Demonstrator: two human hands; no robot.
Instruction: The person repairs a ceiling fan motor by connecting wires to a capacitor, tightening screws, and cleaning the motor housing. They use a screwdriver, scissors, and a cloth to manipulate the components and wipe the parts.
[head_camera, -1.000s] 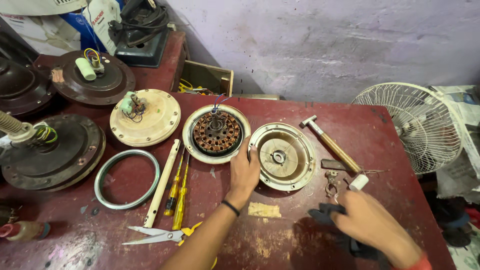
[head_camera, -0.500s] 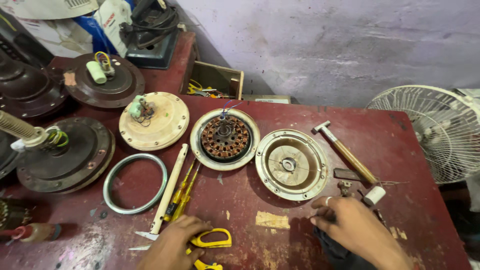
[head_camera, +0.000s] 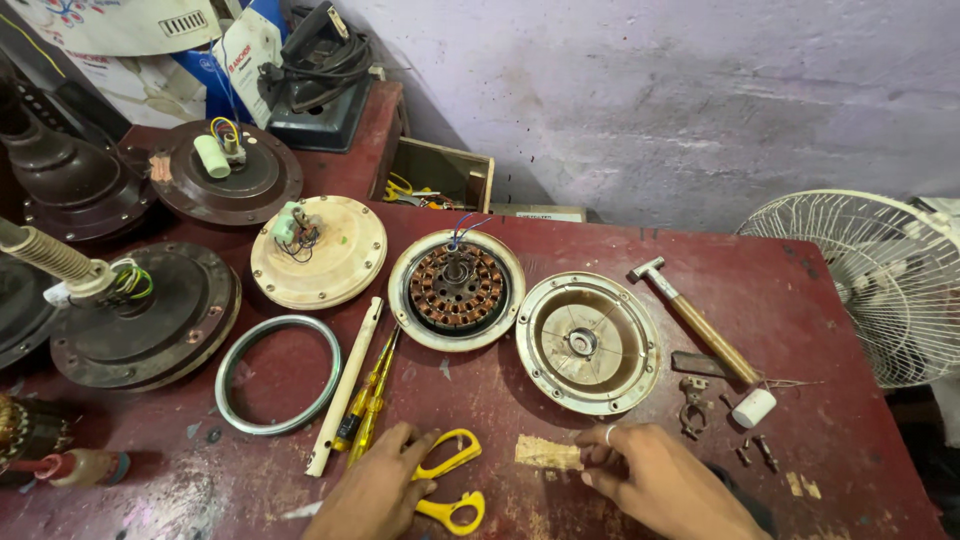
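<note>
Grasping one pair of yellow scissors (head_camera: 450, 483) at the worktop's (head_camera: 820, 300) near edge, left hand (head_camera: 375, 495) hides its blades; right hand (head_camera: 655, 480) rests released; two yellow screwdrivers (head_camera: 368, 400) lie nearby

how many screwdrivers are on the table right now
2: two yellow transparent-handled screwdrivers lie side by side between the white plastic tube and the open copper-wound motor housing, just above the left hand. Others may be hidden in the clutter.

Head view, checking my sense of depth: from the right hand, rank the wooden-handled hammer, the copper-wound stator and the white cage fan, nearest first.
1. Wooden-handled hammer, just beyond the right hand.
2. Copper-wound stator, up and left.
3. White cage fan, at the table's far right edge.
</note>
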